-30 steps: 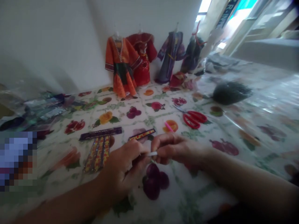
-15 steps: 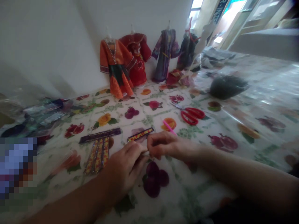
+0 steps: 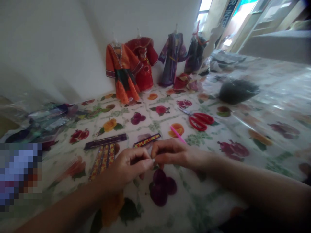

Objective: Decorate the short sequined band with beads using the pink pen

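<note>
My left hand [image 3: 127, 168] and my right hand [image 3: 170, 153] meet low over the table, fingertips pinched together on a small white piece [image 3: 153, 160] between them; I cannot make out what it is. Both hands are closed. Just beyond them lie a short patterned trim strip [image 3: 147, 140], a purple strip [image 3: 105, 141] and several red-and-yellow patterned strips [image 3: 102, 157]. A pink stick [image 3: 178, 134] lies right behind my right hand.
Red-handled scissors [image 3: 200, 121] lie further back on the fruit-print tablecloth [image 3: 218, 181]. Several miniature costumes, the orange one [image 3: 122, 72] among them, stand against the wall. A dark fluffy bundle [image 3: 234, 91] sits at right. Plastic packets [image 3: 46, 118] pile at left.
My hands have drawn closer together, hiding most of the white piece. My left wrist has turned, its fingers curling in.
</note>
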Available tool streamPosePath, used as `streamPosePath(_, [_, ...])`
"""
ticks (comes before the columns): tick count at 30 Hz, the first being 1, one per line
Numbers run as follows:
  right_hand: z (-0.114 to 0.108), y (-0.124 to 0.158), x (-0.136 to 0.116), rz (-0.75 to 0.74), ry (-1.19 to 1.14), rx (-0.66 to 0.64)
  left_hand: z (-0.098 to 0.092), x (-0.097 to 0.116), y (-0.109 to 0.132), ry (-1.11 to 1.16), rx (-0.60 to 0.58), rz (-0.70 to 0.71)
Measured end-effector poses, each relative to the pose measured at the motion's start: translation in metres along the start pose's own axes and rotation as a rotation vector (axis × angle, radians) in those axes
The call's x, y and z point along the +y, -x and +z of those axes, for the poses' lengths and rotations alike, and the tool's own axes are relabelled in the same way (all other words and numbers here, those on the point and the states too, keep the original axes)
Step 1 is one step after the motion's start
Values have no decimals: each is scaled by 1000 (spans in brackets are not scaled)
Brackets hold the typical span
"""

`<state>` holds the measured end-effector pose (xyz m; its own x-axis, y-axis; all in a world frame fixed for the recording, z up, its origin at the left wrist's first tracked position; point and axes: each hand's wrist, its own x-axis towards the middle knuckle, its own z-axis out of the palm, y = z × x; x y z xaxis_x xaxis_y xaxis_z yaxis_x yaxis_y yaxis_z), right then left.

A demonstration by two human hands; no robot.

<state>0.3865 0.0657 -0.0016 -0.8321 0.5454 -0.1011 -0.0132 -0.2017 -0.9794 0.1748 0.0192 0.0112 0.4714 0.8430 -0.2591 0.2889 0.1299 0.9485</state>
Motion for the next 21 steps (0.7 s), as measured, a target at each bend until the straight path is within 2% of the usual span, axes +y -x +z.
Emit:
streamPosePath(6, [-2, 0, 6, -47, -63, 15, -4, -3, 0, 52, -11, 44])
streamPosePath(11, [-4, -1, 11, -52, -285, 49, -8, -7, 1, 151, -36, 82])
streamPosePath(14, [-5, -1, 12, -32, -368, 24, -8, -8, 0, 194, -28, 72])
streamPosePath(16, [-5, 0, 10, -17, -316, 27, -7, -7, 0, 198, -13, 50])
streamPosePath(21, [0, 3, 1, 15, -3, 13, -1, -1, 0, 63, -6, -15])
